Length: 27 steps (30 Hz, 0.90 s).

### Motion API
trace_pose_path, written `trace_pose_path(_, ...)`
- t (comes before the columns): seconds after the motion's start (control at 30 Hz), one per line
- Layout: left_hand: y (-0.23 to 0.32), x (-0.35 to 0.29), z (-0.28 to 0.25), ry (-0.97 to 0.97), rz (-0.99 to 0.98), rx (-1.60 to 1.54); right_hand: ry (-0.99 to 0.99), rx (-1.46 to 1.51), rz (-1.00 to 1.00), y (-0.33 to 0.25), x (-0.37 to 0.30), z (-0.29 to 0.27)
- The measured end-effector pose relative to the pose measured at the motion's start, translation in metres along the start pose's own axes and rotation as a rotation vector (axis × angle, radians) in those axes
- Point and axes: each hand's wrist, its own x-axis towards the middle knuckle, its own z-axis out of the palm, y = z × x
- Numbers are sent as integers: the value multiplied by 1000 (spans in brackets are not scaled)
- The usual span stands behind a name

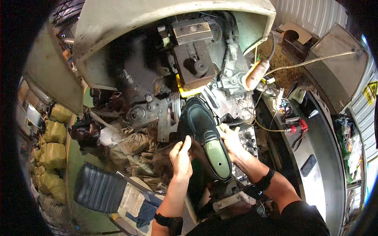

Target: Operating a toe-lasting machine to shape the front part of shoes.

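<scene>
While the pale machine [165,11] fills the far side, a metal bench [330,177] runs along our right. We have the black shoe [195,118], on its green last [217,155], toe-first at the machine's front edge. Our right hand [232,144] clamps the shoe's right side; our left hand [181,160], thumb and fingers apart, hangs just beside it. Near the bench's left edge lies a phone [308,165].

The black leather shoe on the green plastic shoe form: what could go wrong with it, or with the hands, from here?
The toe of the black leather shoe is close to the grey metal machine, so the bare right hand, against the shoe's side, might be pinched if machine parts move. The bare left hand appears off the shoe, so the shoe could twist if nothing else steadies it.
</scene>
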Motion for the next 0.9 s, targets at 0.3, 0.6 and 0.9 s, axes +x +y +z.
trace_pose_path(0.3,3,31,-21,-200,-374,-192,-75,215,425,-54,6,1)
trace_pose_path(0.6,-56,45,-32,-212,-41,-175,41,-228,-25,12,18,-15)
trace_pose_path(0.9,-56,25,31,417,-63,-332,100,-177,-39,29,21,-20)
